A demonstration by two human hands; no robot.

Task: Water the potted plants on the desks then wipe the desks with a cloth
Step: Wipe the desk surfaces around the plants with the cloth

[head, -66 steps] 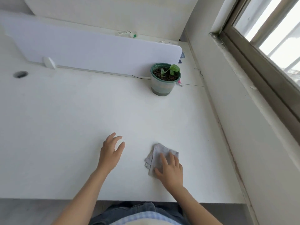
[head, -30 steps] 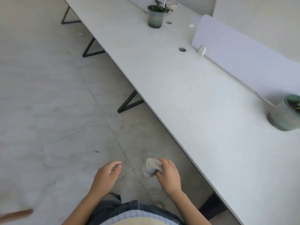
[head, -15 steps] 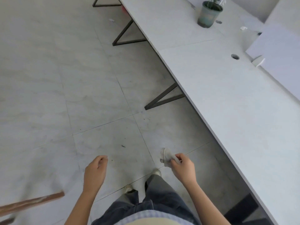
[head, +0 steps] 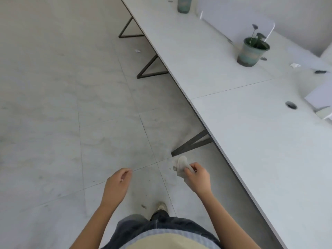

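Pale grey tiled floor (head: pixel 71 105) fills the left side of the view; a row of white desks (head: pixel 251 150) runs along the right, from the near corner to the top edge, carried on dark angled metal legs (head: pixel 192 143). A thin seam crosses the row where two desktops meet. On the farther desktop, close to a white divider panel (head: pixel 233 24), stands a potted plant (head: pixel 251 53) in a greenish pot, upright, with a few thin stems and small leaves. A second pot (head: pixel 183 5) stands at the top edge of the view, cut off by the frame. A small scrap of white paper (head: pixel 295 65) lies to the right of the potted plant, and a round cable hole (head: pixel 291 105) is set in the nearer desktop. The person stands on the floor beside the desks, jeans (head: pixel 161 229) and the toe of one shoe (head: pixel 161 206) visible below. The right hand (head: pixel 197 177) is held over the floor, just clear of the desk edge, its fingers curled round a bunched pale cloth (head: pixel 181 165), which sticks out to the left of the knuckles and touches no desk. The left hand (head: pixel 117 182) hangs over the floor well apart from the desks, fingers loosely curled, holding nothing.
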